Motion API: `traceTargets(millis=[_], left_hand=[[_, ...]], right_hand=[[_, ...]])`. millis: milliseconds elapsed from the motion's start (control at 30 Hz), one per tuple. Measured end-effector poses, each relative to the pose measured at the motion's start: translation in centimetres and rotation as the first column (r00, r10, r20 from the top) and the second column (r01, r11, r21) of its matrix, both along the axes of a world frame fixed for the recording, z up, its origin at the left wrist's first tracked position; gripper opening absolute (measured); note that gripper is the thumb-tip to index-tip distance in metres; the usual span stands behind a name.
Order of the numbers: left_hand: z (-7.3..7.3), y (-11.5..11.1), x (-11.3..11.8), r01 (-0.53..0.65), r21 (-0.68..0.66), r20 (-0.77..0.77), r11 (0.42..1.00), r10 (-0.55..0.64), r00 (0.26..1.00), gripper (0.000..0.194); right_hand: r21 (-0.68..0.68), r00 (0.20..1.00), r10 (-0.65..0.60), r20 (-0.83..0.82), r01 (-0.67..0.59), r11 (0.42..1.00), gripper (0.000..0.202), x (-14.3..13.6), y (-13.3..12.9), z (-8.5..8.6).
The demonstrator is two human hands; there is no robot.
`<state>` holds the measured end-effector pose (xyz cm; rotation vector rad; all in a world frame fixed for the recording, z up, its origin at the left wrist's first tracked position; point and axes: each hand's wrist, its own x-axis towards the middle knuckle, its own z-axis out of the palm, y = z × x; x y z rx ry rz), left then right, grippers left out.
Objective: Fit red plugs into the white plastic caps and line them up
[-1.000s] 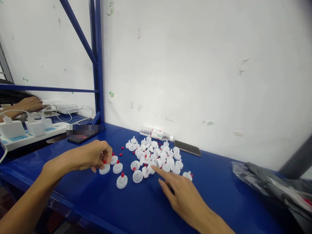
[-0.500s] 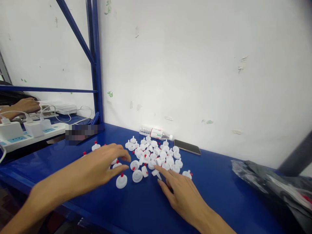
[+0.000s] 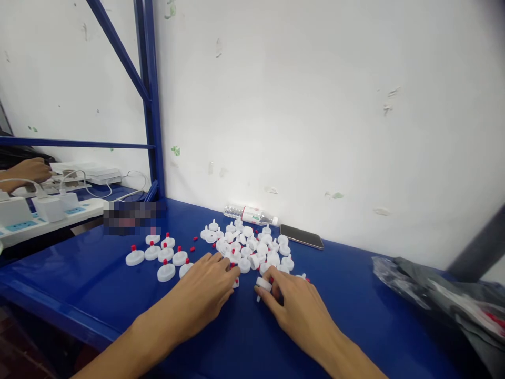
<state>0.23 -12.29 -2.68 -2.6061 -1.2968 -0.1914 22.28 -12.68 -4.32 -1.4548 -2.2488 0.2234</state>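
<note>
My right hand [image 3: 300, 297] pinches a white nozzle cap [image 3: 263, 284] between thumb and fingers, its thin spout pointing down. To its left, my left hand [image 3: 205, 284] is low over the table with fingers curled and closed. White and red bits show by its fingertips, but what it grips, if anything, is hidden. Just beyond both hands lies a heap of white nozzle caps [image 3: 244, 265], facing various ways. Several white caps with red tips [image 3: 166, 271] stand upright left of my left hand. Small loose red tips [image 3: 192, 249] lie between that group and the heap.
A clear plastic bottle [image 3: 252, 215] lies behind the heap, with a phone [image 3: 302, 237] beside it. Dark plastic bags [image 3: 434, 295] sit at right. On the left are a power strip [image 3: 59, 221], a blue frame post [image 3: 153, 105] and another person's hand [image 3: 31, 169].
My left hand has moved right and down toward the heap's near edge, and its fingers have closed. My right hand has taken hold of a nozzle cap.
</note>
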Motion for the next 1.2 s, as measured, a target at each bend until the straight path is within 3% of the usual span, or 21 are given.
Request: traceTargets(millis=[233, 533, 700, 867, 1033, 1200], left_hand=[[0.2, 0.5, -0.2, 0.057, 0.096, 0.072, 0.994, -0.064, 0.995, 0.018], [0.4, 0.5, 0.7, 0.068, -0.012, 0.143, 0.998, -0.066, 0.987, 0.011], [0.1, 0.9, 0.5, 0.071, 0.022, 0.193, 0.997, -0.074, 0.978, 0.01], [-0.5, 1.1, 0.3, 0.114, 0.052, 0.233, 0.992, -0.123, 0.965, 0.02], [-0.7, 1.0, 0.5, 0.137, 0.119, 0.228, 0.983, -0.162, 0.96, 0.053], [-0.6, 1.1, 0.7, 0.193, 0.158, 0.199, 0.968, -0.222, 0.955, 0.049]], right_hand=[[0.052, 0.999, -0.025, -0.026, 0.026, 0.998, 0.017, 0.3, -0.2, 0.5], [0.046, 0.998, -0.055, -0.017, 0.055, 0.997, 0.013, 0.6, 0.0, 0.5], [0.021, 0.998, -0.062, -0.003, 0.062, 0.998, 0.014, 0.7, 0.0, 0.3], [0.027, 0.996, -0.089, 0.016, 0.089, 0.996, 0.01, 0.9, 0.3, 0.3], [0.062, 0.998, 0.018, -0.065, -0.014, 0.998, 0.017, 0.5, -0.1, 0.6], [0.052, 0.994, 0.103, -0.038, -0.101, 0.993, 0.012, 0.1, -0.5, 0.6]])
